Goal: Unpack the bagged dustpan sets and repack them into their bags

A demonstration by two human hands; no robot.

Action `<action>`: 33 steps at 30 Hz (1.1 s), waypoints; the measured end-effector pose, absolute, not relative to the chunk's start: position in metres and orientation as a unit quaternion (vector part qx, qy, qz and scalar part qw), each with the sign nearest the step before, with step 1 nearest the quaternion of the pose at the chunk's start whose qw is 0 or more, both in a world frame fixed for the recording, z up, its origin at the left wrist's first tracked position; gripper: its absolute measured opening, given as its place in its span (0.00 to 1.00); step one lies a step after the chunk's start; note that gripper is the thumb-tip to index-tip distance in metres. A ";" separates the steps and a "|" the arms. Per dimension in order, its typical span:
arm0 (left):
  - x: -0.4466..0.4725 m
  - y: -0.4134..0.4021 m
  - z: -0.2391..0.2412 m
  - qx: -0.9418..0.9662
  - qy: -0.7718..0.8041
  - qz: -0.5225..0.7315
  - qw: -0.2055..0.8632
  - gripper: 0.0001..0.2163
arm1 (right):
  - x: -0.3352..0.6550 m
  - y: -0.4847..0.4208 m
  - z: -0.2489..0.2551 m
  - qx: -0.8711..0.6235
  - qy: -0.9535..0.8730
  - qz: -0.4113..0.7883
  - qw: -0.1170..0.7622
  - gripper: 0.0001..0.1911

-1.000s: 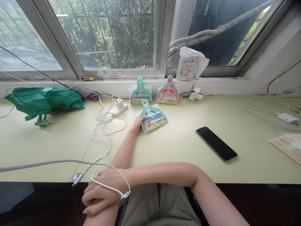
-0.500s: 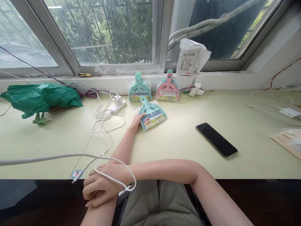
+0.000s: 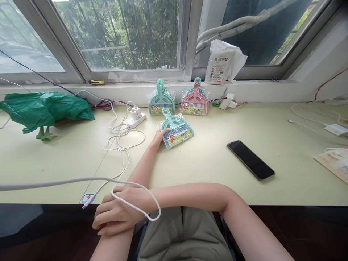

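Note:
My left hand (image 3: 158, 139) reaches forward over the table and grips the left edge of a turquoise mini dustpan and brush set (image 3: 178, 133) in clear plastic wrap. The thumb lies on its front; the other fingers are hidden behind it. Its handle points up toward the window. My right hand (image 3: 123, 207) lies across my left forearm (image 3: 141, 172), its fingers bent around it. Behind the held set, turquoise dustpan sets (image 3: 161, 99) and a pink dustpan set (image 3: 194, 98), with more turquoise behind, lean against the wall under the sill.
A black phone (image 3: 250, 159) lies at right. Tangled white cables (image 3: 119, 137) and a power strip (image 3: 136, 120) are at left, near a green plastic bag (image 3: 46, 108). One white cable (image 3: 81, 180) crosses close to the camera, over my right hand. A wrapped package (image 3: 221, 63) stands on the sill.
The fingers of my right hand have shifted and lie a little flatter over my left forearm. My left hand keeps its grip on the dustpan set. The view has tilted slightly.

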State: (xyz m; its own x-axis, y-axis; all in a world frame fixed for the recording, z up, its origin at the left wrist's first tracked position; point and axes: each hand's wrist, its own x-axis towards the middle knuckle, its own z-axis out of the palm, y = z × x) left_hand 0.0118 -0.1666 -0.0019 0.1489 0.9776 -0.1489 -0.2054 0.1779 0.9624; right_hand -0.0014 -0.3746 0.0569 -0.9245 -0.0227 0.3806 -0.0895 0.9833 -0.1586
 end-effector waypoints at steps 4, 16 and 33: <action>0.012 -0.167 -0.001 0.431 0.453 0.470 0.623 0.17 | -0.005 -0.373 0.058 0.067 -0.977 0.089 0.180 0.22; 0.012 -0.169 0.002 0.431 0.445 0.470 0.629 0.18 | -0.001 -0.373 0.064 0.031 -0.976 0.103 0.187 0.19; 0.012 -0.164 -0.003 0.434 0.418 0.486 0.634 0.17 | -0.008 -0.366 0.061 0.079 -0.979 0.070 0.175 0.10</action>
State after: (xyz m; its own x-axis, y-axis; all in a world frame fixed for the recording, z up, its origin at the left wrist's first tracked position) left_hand 0.0123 -0.1640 -0.0027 0.1798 0.9777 -0.1081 -0.2532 0.1522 0.9554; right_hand -0.0084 -0.3663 0.0613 -0.9262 -0.1293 0.3541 -0.1783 0.9779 -0.1092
